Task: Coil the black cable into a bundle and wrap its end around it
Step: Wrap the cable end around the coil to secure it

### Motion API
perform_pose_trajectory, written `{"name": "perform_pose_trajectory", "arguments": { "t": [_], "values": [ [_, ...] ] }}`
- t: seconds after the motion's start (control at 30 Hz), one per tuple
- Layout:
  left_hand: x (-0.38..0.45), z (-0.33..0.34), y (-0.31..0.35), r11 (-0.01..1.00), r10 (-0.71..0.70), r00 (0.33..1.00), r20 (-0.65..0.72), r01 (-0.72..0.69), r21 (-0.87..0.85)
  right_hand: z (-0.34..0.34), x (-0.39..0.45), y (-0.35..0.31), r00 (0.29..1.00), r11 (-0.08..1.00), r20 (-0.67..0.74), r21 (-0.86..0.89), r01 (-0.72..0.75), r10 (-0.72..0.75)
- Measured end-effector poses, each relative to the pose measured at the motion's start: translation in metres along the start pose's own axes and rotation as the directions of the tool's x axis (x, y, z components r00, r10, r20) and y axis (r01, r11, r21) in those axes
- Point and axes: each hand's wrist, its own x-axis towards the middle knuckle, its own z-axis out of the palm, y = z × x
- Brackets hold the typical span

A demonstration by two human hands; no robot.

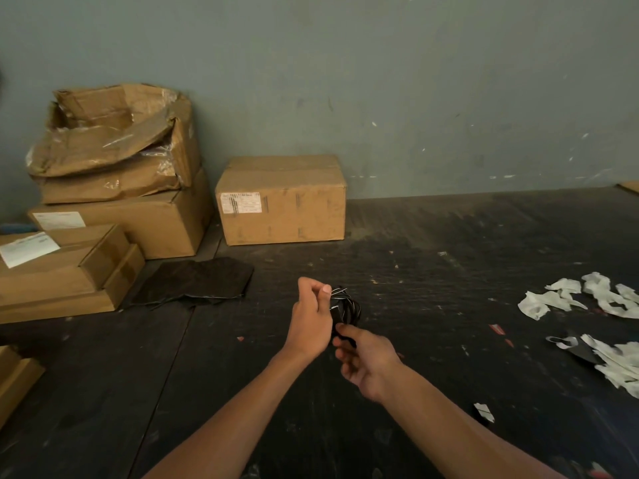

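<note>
The black cable point(348, 308) is gathered into a small coiled bundle held in the air over the dark floor, between both hands. My left hand point(311, 318) is closed on the upper left of the bundle, thumb and forefinger pinching a thin pale wire end that sticks out at the top. Just below and to the right, my right hand point(366, 363) grips the bundle's lower part with its fingertips. Much of the coil is hidden behind my left hand.
Cardboard boxes point(281, 200) stand against the wall, with a stacked pile point(114, 202) at the left. A dark mat piece point(197, 281) lies near them. Torn white paper scraps point(587, 295) litter the dark floor point(432, 271) at the right.
</note>
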Motion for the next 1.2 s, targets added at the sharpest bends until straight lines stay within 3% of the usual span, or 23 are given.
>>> {"name": "perform_pose_trajectory", "arguments": {
  "t": [0.23,0.43,0.6,0.7,0.83,0.97,1.1,1.2],
  "values": [
    [-0.008,0.002,0.003,0.994,0.105,0.993,0.046,-0.107,0.024,0.008,0.006,-0.005,0.996,0.993,-0.052,0.102,-0.061,0.066],
    [-0.014,0.006,0.001,0.998,0.050,0.995,0.088,-0.047,-0.036,0.012,0.009,-0.011,0.997,0.952,0.068,0.301,-0.044,0.025],
    [-0.014,0.008,0.003,0.993,-0.018,0.997,0.070,0.026,-0.114,0.007,0.008,-0.016,0.994,0.947,0.097,0.322,0.013,-0.047],
    [-0.010,0.006,0.005,0.993,-0.091,0.992,0.092,0.098,-0.071,0.003,0.002,-0.018,0.988,0.948,0.131,0.318,0.031,-0.076],
    [-0.009,0.006,0.007,0.987,-0.088,0.994,0.069,0.096,-0.126,-0.002,-0.004,-0.020,0.979,0.973,0.178,0.223,0.062,-0.103],
    [-0.011,0.006,0.005,0.970,-0.135,0.990,0.051,0.143,-0.199,-0.006,-0.018,-0.016,0.950,0.977,0.246,-0.042,0.209,-0.192],
    [-0.013,0.005,0.001,0.961,-0.180,0.983,0.042,0.185,-0.206,-0.009,-0.023,-0.014,0.880,0.844,0.136,-0.248,0.475,-0.456],
    [-0.015,0.006,0.002,0.956,-0.189,0.981,0.055,0.196,-0.218,-0.014,-0.023,-0.012,0.787,0.726,0.186,-0.308,0.615,-0.588]
  ]
}}
